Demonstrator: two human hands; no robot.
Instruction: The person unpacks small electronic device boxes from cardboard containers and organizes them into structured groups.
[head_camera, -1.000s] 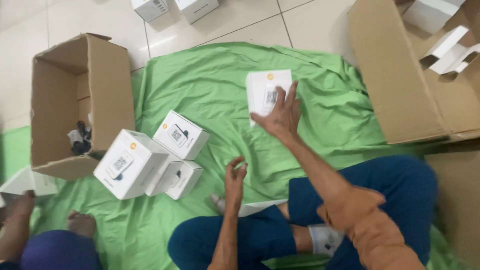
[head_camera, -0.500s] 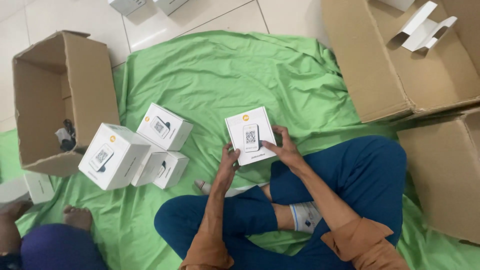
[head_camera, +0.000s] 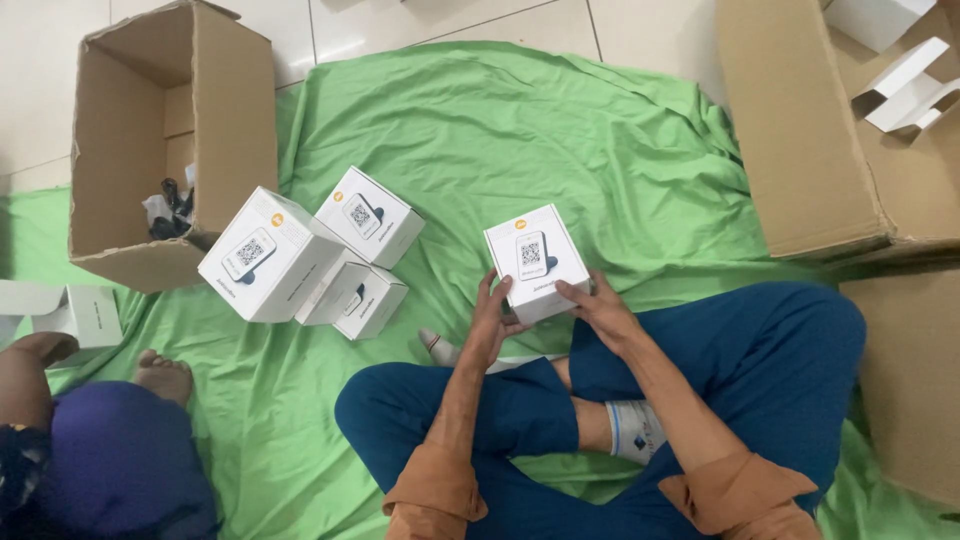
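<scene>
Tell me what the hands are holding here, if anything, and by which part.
Both hold one small white cardboard box: left hand on its lower-left side, right hand at its lower-right corner and side.

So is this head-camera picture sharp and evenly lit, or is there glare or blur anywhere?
Head view: soft, even light, no harsh glare; the white box held by both hands is sharp; faint shadows lie in the green cloth folds; the open cardboard box leans outward, hinting at wide-angle distortion.

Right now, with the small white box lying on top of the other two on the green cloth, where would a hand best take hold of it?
Judging by its pose, grip the top white box across its two long side faces, coming from above. It lies tilted on the two lower boxes, so its sides stand free, while the cardboard carton crowds its far left corner.
</scene>
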